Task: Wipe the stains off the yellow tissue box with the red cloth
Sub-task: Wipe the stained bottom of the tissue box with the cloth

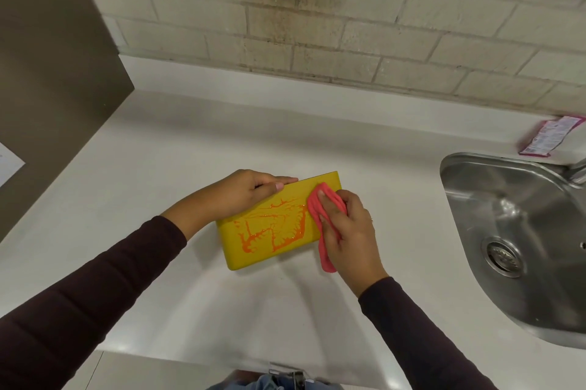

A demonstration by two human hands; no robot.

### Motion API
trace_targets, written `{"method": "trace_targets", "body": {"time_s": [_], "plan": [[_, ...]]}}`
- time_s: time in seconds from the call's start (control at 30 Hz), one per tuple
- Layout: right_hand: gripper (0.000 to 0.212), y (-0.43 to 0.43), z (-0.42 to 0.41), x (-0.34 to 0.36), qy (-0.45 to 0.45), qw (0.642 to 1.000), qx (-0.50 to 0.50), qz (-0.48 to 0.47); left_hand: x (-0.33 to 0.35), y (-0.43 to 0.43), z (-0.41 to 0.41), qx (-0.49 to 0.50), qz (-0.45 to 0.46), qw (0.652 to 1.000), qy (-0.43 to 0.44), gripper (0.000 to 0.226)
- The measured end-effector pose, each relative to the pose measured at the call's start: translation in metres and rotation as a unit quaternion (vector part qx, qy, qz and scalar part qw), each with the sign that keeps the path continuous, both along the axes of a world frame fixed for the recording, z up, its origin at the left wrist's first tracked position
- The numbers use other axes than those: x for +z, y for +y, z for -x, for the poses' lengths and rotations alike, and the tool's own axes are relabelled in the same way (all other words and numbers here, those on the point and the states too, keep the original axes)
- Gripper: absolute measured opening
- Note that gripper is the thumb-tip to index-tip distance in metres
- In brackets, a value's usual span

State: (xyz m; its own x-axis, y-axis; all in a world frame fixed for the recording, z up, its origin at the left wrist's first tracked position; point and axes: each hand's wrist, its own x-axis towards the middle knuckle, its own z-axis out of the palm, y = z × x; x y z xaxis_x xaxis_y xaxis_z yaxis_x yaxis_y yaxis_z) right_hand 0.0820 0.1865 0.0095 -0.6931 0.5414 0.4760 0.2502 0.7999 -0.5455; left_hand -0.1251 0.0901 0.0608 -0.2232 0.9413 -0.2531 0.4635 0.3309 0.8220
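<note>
White counter (348, 142) carries the yellow tissue box (253, 250), orange stains (269, 224) on top. Left hand (241, 193) grips its far edge; right hand (345, 231) presses the red cloth (317, 202) on its sink-side (459, 167) end. Pink packet (548, 135) behind sink.

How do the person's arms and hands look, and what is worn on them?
The left sleeve and the right sleeve are long, close-fitting and very dark maroon, ending at the wrists. The left hand and the right hand wear no gloves. What looks like a thin ring shows on one right finger.
</note>
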Motion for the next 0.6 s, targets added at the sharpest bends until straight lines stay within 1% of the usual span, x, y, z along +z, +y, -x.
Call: {"method": "trace_targets", "body": {"time_s": [0.1,0.17,0.27,0.33,0.4,0.53,0.6], "plan": [[0.043,-0.004,-0.011,-0.004,-0.042,0.998,0.025,-0.036,0.001,0.000,0.000,0.000,-0.004,1.000,-0.016,0.023],[0.042,-0.001,-0.016,-0.004,-0.051,0.997,0.024,-0.043,0.002,0.001,0.001,0.001,-0.004,1.000,-0.024,0.022],[0.043,0.003,-0.012,0.001,-0.012,1.000,-0.004,-0.002,0.003,0.000,0.000,0.003,-0.001,1.000,-0.026,0.024],[0.043,0.002,-0.001,0.005,0.015,0.999,-0.026,0.028,0.004,0.000,-0.001,0.005,0.004,1.000,-0.024,0.029],[0.044,0.001,0.009,0.009,0.025,0.998,-0.035,0.042,0.004,0.001,-0.001,0.010,0.006,1.000,-0.020,0.031],[0.042,-0.008,0.012,0.008,0.013,1.000,-0.019,0.017,0.001,0.000,0.000,0.012,0.000,1.000,-0.022,0.030],[0.042,-0.011,0.003,0.005,-0.013,1.000,-0.007,-0.002,0.000,-0.001,-0.002,0.011,-0.013,0.999,-0.030,0.024]]}}
